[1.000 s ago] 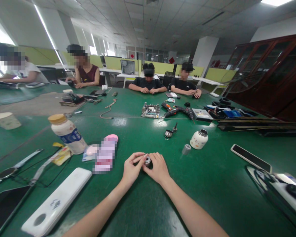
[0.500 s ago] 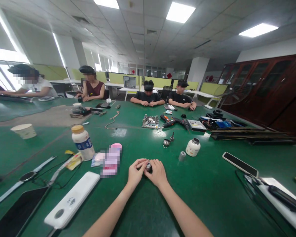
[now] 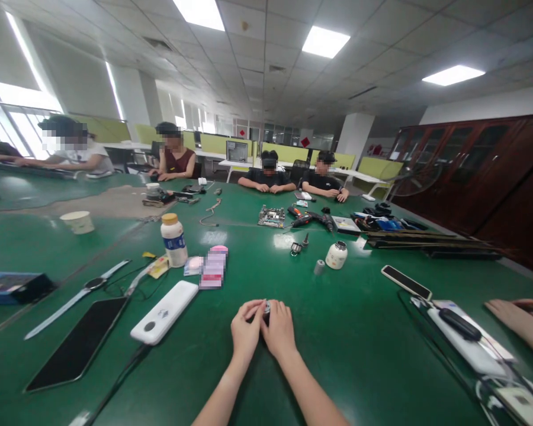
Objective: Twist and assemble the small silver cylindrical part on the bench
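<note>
Near the front middle of the green table (image 3: 350,349), my left hand (image 3: 245,331) and my right hand (image 3: 279,328) meet around a small round metal part (image 3: 267,307). The fingers of my left hand pinch at its upper left side, and my right hand curls around its right side. Much of the part is hidden by my fingers. Farther off to the right stand a small grey metal cylinder (image 3: 319,267) and a white bottle with a dark metal mouth (image 3: 336,255). Beyond them lie a metal piece with a wire loop (image 3: 295,248) and a small pointed metal piece (image 3: 305,239).
Left of my hands are a white power bank (image 3: 166,313), a phone (image 3: 77,343), a watch (image 3: 93,284), and a white bottle (image 3: 175,241). A circuit board (image 3: 270,216) and power drills (image 3: 311,220) lie ahead. Another person's hand (image 3: 519,322) rests at right.
The view has shifted, bringing more of the table's sides and the other person's hand into sight. Both my hands stay closed around the metal part, with little visible finger movement.
</note>
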Demonstrator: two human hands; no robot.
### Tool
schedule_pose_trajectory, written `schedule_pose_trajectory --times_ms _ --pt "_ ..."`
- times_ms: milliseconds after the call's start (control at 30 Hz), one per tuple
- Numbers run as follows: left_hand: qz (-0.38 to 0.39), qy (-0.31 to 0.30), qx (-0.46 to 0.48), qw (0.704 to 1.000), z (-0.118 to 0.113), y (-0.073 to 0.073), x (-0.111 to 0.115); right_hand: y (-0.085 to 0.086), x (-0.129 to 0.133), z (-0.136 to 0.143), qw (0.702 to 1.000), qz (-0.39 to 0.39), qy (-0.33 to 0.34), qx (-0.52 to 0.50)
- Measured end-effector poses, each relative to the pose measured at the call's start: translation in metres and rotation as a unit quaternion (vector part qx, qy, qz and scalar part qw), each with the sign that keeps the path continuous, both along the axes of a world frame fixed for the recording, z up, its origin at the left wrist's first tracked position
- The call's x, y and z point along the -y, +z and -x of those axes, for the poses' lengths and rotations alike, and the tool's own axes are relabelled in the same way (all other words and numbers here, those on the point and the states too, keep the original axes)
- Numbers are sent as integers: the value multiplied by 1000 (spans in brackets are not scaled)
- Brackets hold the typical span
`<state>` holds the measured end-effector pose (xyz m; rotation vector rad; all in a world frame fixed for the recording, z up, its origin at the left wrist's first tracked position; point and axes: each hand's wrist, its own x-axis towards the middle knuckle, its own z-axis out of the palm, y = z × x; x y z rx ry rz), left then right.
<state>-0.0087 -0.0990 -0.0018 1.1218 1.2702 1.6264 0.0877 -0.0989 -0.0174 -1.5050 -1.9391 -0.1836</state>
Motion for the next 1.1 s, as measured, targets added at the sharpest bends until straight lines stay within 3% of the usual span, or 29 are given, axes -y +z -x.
schedule_pose_trajectory --times_ms 233,533,1100 --pt "-12 10 4 1000 -3 5 3 0 8 3 999 -21 20 -24" --pt "-32 31 -19 999 -1 3 9 4 5 -1 995 16 55 -78" --pt "-50 55 -63 995 0 7 8 8 6 4 996 20 32 -81"
